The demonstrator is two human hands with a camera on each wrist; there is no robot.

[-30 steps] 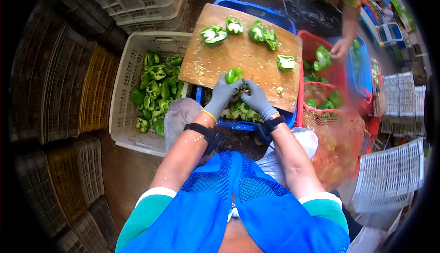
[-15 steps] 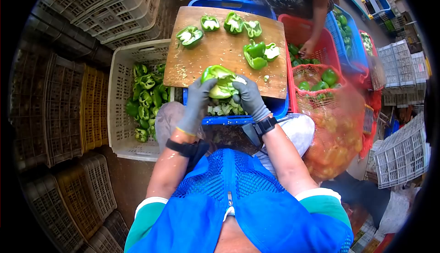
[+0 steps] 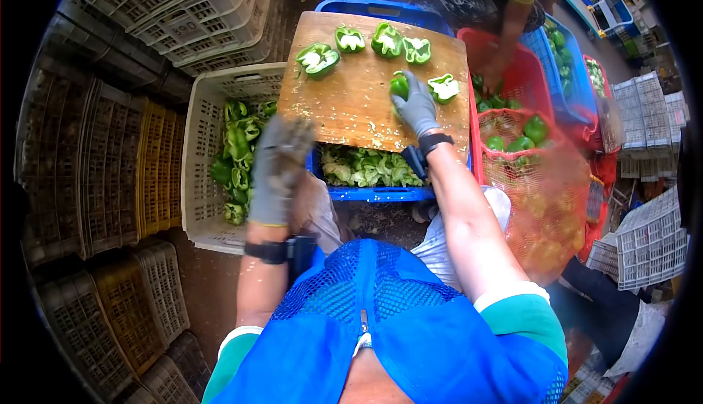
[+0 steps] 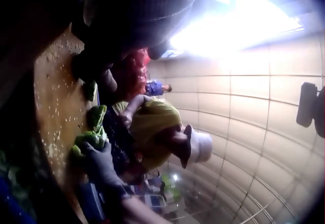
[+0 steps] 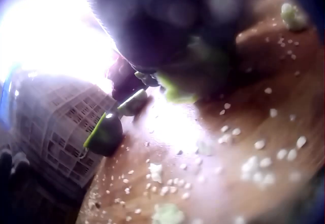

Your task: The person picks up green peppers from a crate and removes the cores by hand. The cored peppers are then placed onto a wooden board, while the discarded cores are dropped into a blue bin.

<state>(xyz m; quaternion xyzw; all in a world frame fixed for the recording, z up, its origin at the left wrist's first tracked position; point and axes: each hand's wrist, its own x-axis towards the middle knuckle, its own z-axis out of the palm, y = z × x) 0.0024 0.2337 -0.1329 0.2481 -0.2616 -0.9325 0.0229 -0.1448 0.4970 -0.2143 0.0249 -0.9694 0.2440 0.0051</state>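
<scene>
Parted now, right grip (image 3: 419, 106) holds a pepper (image 3: 399, 84), long axis pointing forward, and left grip (image 3: 280, 162) is too blurred to tell.

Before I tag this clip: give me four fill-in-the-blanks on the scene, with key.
1. The right hand holds a green ____ at the wooden board.
2. The left hand wears a ____ glove.
3. The tub under the board, holding pale green scraps, is coloured ____.
4. A pale crate of peppers stands to the board's ____ in the head view.

Missing words: pepper; grey; blue; left.
</scene>
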